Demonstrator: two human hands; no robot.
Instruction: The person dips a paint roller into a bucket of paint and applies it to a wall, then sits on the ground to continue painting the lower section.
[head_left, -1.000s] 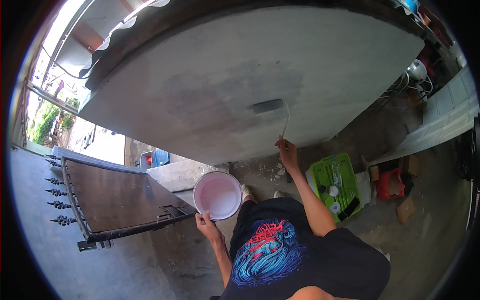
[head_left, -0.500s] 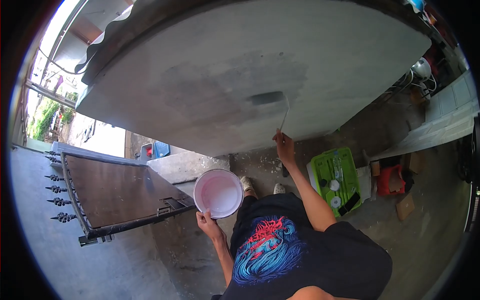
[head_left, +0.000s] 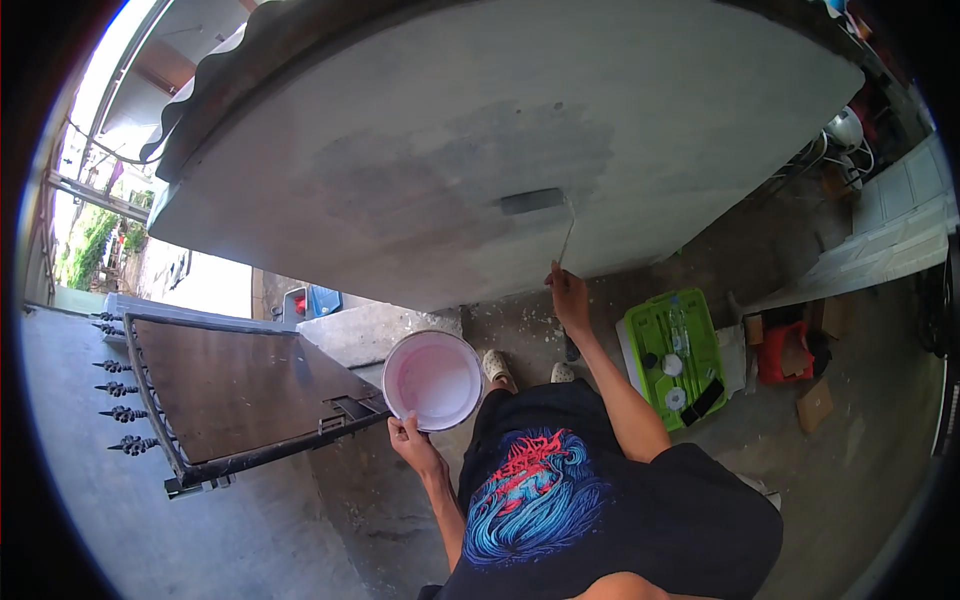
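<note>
My right hand [head_left: 570, 300] is closed around the handle of a paint roller [head_left: 533, 201]. Its dark grey sleeve lies against the pale grey wall [head_left: 420, 245], and a thin wire frame runs from its right end down to my fist. Around and above the roller the wall shows a darker, patchy area. My left hand [head_left: 416, 445] grips the near rim of a round bucket [head_left: 432, 381], held low in front of me. Pinkish-white walls and whitish paint show inside it. The bucket is tilted so that its opening faces me.
A dark metal gate [head_left: 240, 385] with spiked finials stands open at left. To my right, a green plastic lid [head_left: 650, 330] carries a bottle, a phone-like black object and small round items. Beyond it lie a red bag [head_left: 783, 352] and cardboard [head_left: 814, 405]. A concrete step [head_left: 370, 335] is ahead.
The roller stays at nearly the same place on the wall, its sleeve slightly lower. The bucket and my left hand have shifted a little up and left. My view has turned slightly.
</note>
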